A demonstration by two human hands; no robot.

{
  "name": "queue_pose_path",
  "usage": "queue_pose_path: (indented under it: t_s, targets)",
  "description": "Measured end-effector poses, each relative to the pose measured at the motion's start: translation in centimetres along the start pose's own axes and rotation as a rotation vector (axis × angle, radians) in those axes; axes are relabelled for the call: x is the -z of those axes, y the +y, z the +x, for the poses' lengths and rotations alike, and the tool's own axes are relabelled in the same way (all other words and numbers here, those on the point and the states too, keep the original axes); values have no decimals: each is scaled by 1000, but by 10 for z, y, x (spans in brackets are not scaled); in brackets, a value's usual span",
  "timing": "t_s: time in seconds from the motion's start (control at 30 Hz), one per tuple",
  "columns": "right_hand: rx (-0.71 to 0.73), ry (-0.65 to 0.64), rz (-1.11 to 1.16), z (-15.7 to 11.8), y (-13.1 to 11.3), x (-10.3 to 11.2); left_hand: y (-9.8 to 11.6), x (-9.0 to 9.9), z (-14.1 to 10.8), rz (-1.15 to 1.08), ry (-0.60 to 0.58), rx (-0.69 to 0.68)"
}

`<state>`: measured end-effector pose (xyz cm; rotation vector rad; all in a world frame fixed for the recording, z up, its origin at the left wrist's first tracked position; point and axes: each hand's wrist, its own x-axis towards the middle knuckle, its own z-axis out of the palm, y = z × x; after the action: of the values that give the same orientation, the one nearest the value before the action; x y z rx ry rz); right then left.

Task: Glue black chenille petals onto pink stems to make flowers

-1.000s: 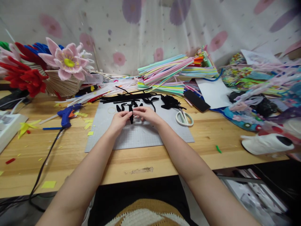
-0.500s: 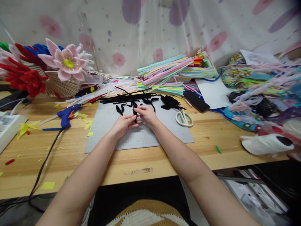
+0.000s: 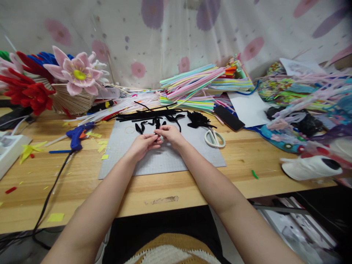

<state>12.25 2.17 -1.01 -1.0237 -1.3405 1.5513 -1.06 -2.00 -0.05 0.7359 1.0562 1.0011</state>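
Observation:
Above the grey mat (image 3: pixel 165 163), my left hand (image 3: pixel 145 145) and my right hand (image 3: pixel 170 135) meet, fingertips nearly touching. Both pinch a small black fuzzy piece (image 3: pixel 157 134), mostly covered by the fingers. Just beyond them lie black leaf shapes (image 3: pixel 139 128) and a row of black fuzzy stems (image 3: pixel 143 116). A black flower-like bundle (image 3: pixel 198 120) rests at the mat's upper right, with white-handled scissors (image 3: pixel 215 138) just below it.
A blue glue gun (image 3: pixel 77 136) with its cord lies left of the mat, near yellow scraps. Pastel stems (image 3: pixel 192 82) are heaped behind. A dark phone (image 3: pixel 229 118) and a white paper (image 3: pixel 249 110) are to the right. Fuzzy flowers (image 3: pixel 79 74) stand at the left.
The black piece between my fingers shows less below them than before, and its lower part is now mostly hidden. Both hands remain almost in place, with small finger shifts.

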Motion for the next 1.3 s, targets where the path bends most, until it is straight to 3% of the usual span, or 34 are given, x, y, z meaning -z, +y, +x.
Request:
queue_pose_path:
  t_s: [0.1, 0.23, 0.4, 0.5, 0.57, 0.67, 0.83, 0.97, 1.07, 1.17, 1.3]
  targets:
    - [5, 6, -50, 0, 1, 0, -3, -3, 1, 40, 78, -83]
    - [21, 23, -111, 2, 4, 0, -9, -1, 4, 169, 52, -119]
    - [62, 112, -194, 6, 8, 2, -8, 3, 1, 780, 249, -372]
    - [96, 124, -253, 7, 7, 6, 0, 3, -7, 1121, 233, -545]
    - [114, 109, -282, 7, 6, 8, 5, 3, -11, 1204, 216, -639]
    - [99, 52, -233, 5, 3, 10, 6, 4, -10, 1058, 220, -661]
    - [44, -39, 36, 1, 1, 3, -6, -1, 3, 312, 216, -346]
    - [4, -119, 184, -3, 1, -5, -12, -12, 6, -15, 200, -216]
    - [-13, -106, 220, -4, 2, -7, -12, -15, 5, -93, 179, -156]
    - [3, -41, 223, -1, 2, -7, -11, -13, 4, -21, 211, -161]
    - [38, 93, 217, 3, 5, -5, -12, -9, 0, 301, 377, -469]
